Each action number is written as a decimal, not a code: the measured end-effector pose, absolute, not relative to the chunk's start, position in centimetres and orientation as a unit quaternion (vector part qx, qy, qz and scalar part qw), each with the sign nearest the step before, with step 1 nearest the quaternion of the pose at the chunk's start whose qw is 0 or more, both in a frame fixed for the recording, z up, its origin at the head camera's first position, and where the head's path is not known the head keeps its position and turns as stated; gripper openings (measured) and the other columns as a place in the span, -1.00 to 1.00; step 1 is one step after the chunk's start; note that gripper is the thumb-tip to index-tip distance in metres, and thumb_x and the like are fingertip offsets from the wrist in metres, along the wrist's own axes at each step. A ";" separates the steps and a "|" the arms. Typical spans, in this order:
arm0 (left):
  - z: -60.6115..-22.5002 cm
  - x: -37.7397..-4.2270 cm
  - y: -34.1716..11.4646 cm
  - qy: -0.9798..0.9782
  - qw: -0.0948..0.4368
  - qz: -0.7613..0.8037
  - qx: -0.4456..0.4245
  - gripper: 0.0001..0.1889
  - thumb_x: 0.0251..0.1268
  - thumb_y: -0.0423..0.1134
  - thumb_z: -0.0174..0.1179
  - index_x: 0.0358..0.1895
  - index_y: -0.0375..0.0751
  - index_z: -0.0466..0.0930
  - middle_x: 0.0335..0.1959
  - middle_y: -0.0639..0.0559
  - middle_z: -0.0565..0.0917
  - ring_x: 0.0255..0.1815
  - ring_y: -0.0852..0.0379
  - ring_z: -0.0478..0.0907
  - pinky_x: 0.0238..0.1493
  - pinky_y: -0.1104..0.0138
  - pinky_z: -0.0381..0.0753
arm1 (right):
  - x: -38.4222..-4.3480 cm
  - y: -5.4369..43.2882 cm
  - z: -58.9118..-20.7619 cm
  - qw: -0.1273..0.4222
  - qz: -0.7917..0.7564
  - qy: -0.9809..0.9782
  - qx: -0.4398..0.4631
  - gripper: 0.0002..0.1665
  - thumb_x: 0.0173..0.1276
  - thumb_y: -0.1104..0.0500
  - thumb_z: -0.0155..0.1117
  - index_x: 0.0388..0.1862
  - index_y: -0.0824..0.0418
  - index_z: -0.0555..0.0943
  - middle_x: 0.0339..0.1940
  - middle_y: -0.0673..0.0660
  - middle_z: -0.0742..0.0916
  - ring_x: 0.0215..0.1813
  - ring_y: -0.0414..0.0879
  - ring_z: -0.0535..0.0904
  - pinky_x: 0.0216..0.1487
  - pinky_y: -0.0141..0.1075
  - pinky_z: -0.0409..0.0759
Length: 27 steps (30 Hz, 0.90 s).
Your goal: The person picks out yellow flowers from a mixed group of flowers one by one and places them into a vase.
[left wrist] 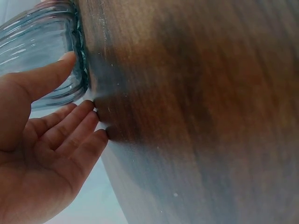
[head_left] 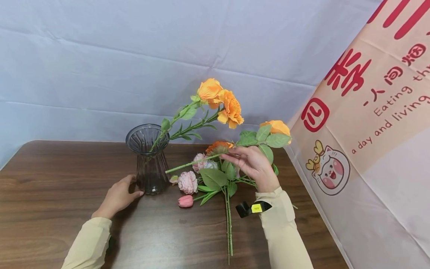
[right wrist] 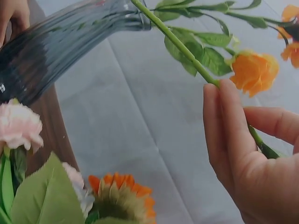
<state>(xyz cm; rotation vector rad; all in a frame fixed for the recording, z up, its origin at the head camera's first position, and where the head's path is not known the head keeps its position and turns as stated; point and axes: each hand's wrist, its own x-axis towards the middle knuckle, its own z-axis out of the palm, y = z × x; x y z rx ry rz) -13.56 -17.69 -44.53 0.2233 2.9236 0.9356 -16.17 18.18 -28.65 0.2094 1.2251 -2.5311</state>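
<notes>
A dark, see-through ribbed glass vase (head_left: 152,173) stands upright on the table with two orange flowers (head_left: 218,99) leaning out to the right. Beside its base is my left hand (head_left: 118,196). In the left wrist view the thumb (left wrist: 58,77) lies along the glass and the fingers are loosely extended. My right hand (head_left: 250,164) pinches the green stem (right wrist: 189,56) of an orange rose (head_left: 277,127) with large leaves. The bloom points right, and the stem's bare end slants down toward the vase, outside it. Part of the stem is hidden behind the fingers.
Below my right hand lies a pile of flowers: pale pink blooms (head_left: 188,182), a pink tulip (head_left: 186,201), an orange sunflower-like bloom (right wrist: 124,198) and green stems (head_left: 229,224). A pale cloth (head_left: 100,74) hangs behind the table (head_left: 50,194); a printed banner (head_left: 369,123) hangs at right.
</notes>
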 end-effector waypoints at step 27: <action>-44.5 -13.7 -17.7 0.950 0.033 0.301 0.078 -0.43 0.09 -0.20 0.27 0.07 -0.54 0.33 -0.01 -0.44 0.47 0.02 -0.39 0.38 -0.05 -0.17 0.37 | -17.3 13.3 -26.3 0.133 -0.917 0.371 0.060 -0.65 0.24 0.64 -0.19 -0.58 0.54 0.53 -0.60 0.31 0.52 -0.30 0.23 0.59 0.00 -0.09 0.53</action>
